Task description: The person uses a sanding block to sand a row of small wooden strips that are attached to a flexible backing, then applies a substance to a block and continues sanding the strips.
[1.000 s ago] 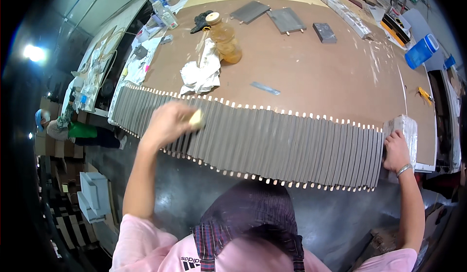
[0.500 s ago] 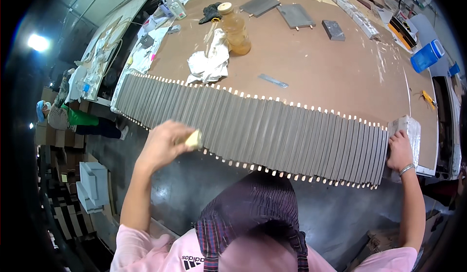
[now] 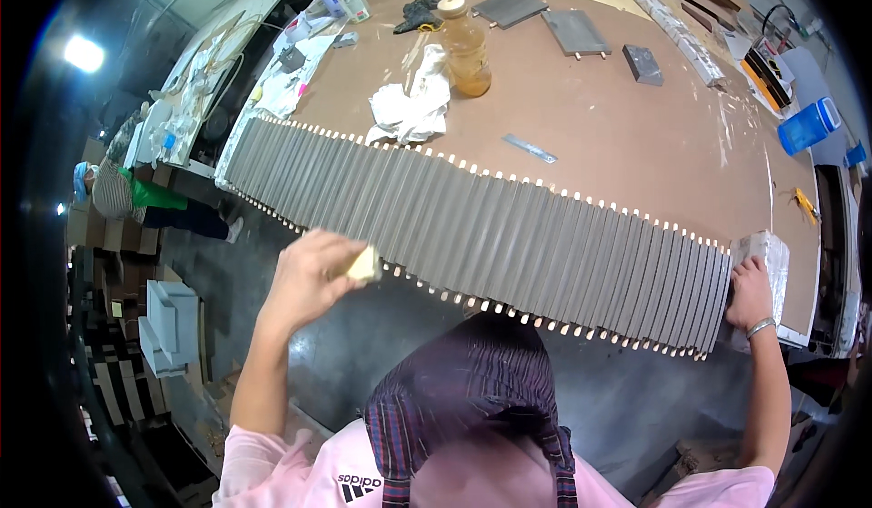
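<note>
A long row of thin grey panels [image 3: 472, 226] stands packed side by side along the table's near edge, pale wooden pegs sticking out along both long sides. At the row's near side, left of the middle, my left hand [image 3: 313, 272] is closed around a small pale-yellow block [image 3: 366, 265], perhaps a sponge. The block is by the panels' near edge; whether it touches them I cannot tell. My right hand [image 3: 750, 292] presses at the right end of the row, beside a block wrapped in clear tape [image 3: 774, 261]. Its fingers are bent and partly hidden against that block.
On the brown tabletop [image 3: 627, 158] lie a crumpled white cloth [image 3: 413, 108], a bottle of amber liquid [image 3: 468, 54], a metal ruler [image 3: 530, 148], two flat grey panels [image 3: 578, 32] and a dark block [image 3: 643, 65]. A yellow cutter [image 3: 804, 205] is far right. Another person [image 3: 150, 201] stands left.
The view has shifted, so the table's contents appear farther right. My left hand, with the yellow block, has moved slightly toward me relative to the row. My right hand stays at the right end.
</note>
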### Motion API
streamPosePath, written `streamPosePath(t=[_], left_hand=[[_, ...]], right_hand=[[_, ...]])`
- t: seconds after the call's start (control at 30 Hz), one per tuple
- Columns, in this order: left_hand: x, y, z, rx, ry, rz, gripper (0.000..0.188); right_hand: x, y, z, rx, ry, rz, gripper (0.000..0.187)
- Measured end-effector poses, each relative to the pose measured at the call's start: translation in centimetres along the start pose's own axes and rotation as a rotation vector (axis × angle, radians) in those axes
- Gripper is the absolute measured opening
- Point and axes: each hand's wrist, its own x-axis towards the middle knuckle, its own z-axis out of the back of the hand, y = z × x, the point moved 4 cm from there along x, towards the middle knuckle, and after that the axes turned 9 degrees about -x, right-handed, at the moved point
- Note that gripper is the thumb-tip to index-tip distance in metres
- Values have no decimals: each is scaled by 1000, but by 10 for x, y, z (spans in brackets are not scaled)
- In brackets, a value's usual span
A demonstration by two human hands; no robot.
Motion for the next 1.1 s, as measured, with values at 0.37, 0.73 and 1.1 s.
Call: streamPosePath(t=[0.37,0.73,1.1], left_hand=[[-10,-5,-1,-58,-53,-38,47],[-22,-6,4,-185,-39,7,44],[36,-4,-10,-225,-193,-25,50]], right_hand=[[1,1,0,1,-17,2,29],[4,6,8,3,-69,39,27],[3,4,15,-7,1,42,29]])
